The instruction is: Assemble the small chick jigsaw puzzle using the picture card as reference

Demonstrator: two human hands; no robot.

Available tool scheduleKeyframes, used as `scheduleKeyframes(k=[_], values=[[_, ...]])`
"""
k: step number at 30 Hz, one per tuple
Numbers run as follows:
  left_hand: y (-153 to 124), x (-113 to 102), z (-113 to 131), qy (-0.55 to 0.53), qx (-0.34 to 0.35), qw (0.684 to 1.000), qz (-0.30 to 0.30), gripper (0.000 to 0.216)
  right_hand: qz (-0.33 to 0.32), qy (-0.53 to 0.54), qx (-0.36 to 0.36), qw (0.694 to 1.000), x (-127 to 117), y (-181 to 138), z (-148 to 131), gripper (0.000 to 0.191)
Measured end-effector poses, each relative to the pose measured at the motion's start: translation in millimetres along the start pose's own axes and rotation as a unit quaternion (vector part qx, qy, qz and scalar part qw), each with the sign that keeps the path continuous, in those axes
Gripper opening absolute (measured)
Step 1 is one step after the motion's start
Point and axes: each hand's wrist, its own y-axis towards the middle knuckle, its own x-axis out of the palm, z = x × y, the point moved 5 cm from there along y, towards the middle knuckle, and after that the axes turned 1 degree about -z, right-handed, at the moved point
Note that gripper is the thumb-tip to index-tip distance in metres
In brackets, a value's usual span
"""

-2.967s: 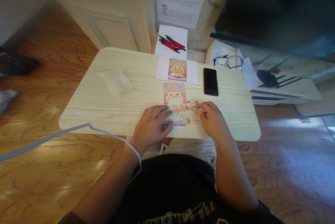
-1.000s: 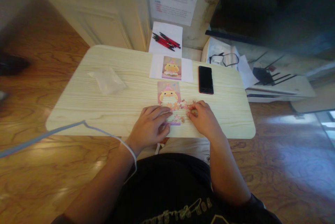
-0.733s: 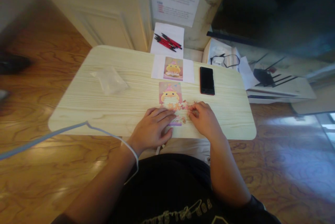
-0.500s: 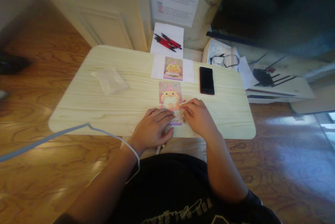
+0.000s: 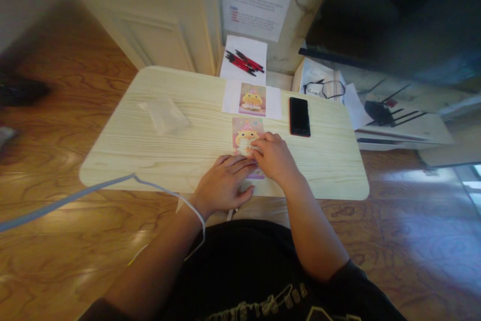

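A partly filled jigsaw puzzle (image 5: 237, 133) lies near the table's front edge, showing a yellow cartoon figure with a pink party hat. A pale patch crosses its middle, and a purple strip shows at its bottom. My left hand (image 5: 225, 181) rests flat on the puzzle's lower part, fingers stretched out and pointing right. Over the middle right of the puzzle, my right hand (image 5: 276, 158) is closed in a pinch on a small jigsaw piece, mostly hidden by the fingertips. Just beyond the puzzle, a matching picture card (image 5: 252, 99) lies on white paper (image 5: 273, 103).
A black phone (image 5: 299, 116) lies on the right of the wooden table (image 5: 124, 135). To the left is a clear plastic bag (image 5: 165, 114). Several red and black pens (image 5: 244, 63) rest on paper behind the table. A grey cord (image 5: 75, 193) crosses to my left wrist.
My right hand has moved left and away from me, from the puzzle's right edge to over its middle. My left hand stays on the lower puzzle. The view has shifted slightly.
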Motion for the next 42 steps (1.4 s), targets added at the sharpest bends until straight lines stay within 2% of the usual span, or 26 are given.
scheduleKeyframes(k=[5,11,15,20,24,32,35,42], values=[[0.5,-1.3,0.8,0.003,-0.002,1.000,0.003,0.049,-0.037,-0.040,0.001,0.999,9.5,15.9,-7.1,0.015],[0.7,-2.1,0.8,-0.001,-0.009,1.000,-0.001,0.046,-0.039,-0.020,-0.012,0.999,11.6,21.0,-7.5,0.009],[0.0,-2.1,1.0,-0.005,-0.007,1.000,0.005,0.044,-0.041,0.027,-0.021,0.999,8.9,21.6,-6.9,0.009],[-1.1,-0.6,1.0,0.002,-0.005,1.000,0.007,0.038,-0.037,0.105,0.004,0.994,-1.5,21.6,3.8,0.020],[-1.2,-0.4,0.4,0.004,-0.009,1.000,0.003,0.039,-0.051,0.088,-0.011,0.995,-5.6,23.7,7.0,0.027],[-1.0,-1.2,1.0,-0.002,-0.015,1.000,0.008,0.038,-0.053,0.107,-0.003,0.993,-2.5,23.0,5.5,0.027],[-0.7,-1.3,1.2,-0.001,-0.016,1.000,0.006,0.039,-0.067,0.078,-0.019,0.995,0.9,22.3,4.0,0.026],[-1.0,-0.8,1.0,-0.004,-0.013,1.000,0.012,0.039,-0.057,0.027,-0.053,0.997,5.0,21.8,3.9,0.021]])
